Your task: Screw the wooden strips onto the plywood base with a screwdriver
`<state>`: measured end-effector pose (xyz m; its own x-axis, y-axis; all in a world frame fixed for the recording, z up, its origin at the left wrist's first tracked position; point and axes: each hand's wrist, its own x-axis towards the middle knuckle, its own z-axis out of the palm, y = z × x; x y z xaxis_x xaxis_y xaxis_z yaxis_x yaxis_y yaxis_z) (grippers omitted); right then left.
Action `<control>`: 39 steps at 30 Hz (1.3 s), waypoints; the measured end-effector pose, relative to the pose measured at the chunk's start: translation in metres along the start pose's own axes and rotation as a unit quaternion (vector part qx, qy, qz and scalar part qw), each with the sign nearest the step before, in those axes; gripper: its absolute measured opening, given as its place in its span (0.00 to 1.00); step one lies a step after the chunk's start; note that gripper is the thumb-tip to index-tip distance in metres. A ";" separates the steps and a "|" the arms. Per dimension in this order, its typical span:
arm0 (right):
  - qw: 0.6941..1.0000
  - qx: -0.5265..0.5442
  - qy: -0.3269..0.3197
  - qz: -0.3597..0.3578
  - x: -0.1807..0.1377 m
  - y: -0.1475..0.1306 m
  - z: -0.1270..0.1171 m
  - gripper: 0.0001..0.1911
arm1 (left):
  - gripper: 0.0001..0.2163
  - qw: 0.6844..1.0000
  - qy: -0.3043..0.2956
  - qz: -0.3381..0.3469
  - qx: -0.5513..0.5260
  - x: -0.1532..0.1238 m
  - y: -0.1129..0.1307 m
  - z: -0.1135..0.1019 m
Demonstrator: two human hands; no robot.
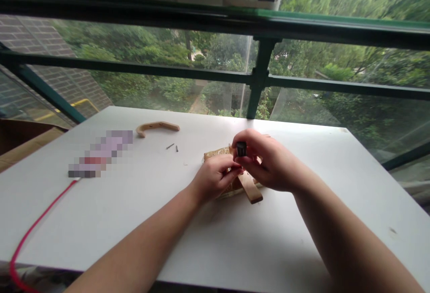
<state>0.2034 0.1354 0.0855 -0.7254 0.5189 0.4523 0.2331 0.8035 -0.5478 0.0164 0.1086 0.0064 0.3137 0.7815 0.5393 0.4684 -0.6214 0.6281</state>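
On the white table (141, 221) just in front of me, a wooden bar (251, 188) is lying over a tan patterned thing (215, 153). Guessing it's light, stiff, kinda smooth, not fragile; I'd be gripping its sides near the bare end. Lengthwise it's running toward me, angling slightly right. My right hand (268, 163) is curling its fingers around a black-ended tool (241, 149); can't tell if my left hand (213, 175) is pinching anything.

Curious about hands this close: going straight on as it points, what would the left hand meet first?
The left hand would probably meet the right hand first, though depth is unclear where their fingers crowd together.
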 end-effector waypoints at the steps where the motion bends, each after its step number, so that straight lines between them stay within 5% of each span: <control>1: 1.000 -0.004 0.005 0.007 0.000 0.000 0.001 0.13 | 0.08 1.000 -0.003 0.000 -0.001 0.000 -0.001 0.000; 22: 0.995 -0.057 0.009 0.086 0.000 -0.005 0.008 0.10 | 0.09 1.000 0.012 -0.002 0.005 -0.004 -0.008 0.002; 31: 0.999 -0.028 -0.036 0.004 -0.003 -0.009 -0.004 0.27 | 0.09 1.000 0.000 -0.027 -0.005 -0.004 -0.007 0.003; 39: 0.998 -0.058 -0.008 0.036 -0.002 -0.003 -0.003 0.12 | 0.10 1.000 0.007 -0.003 0.018 -0.001 -0.001 0.001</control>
<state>0.2063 0.1327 0.0888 -0.7139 0.5726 0.4031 0.3572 0.7929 -0.4936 0.0162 0.1086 0.0044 0.3001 0.7841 0.5432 0.5001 -0.6143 0.6104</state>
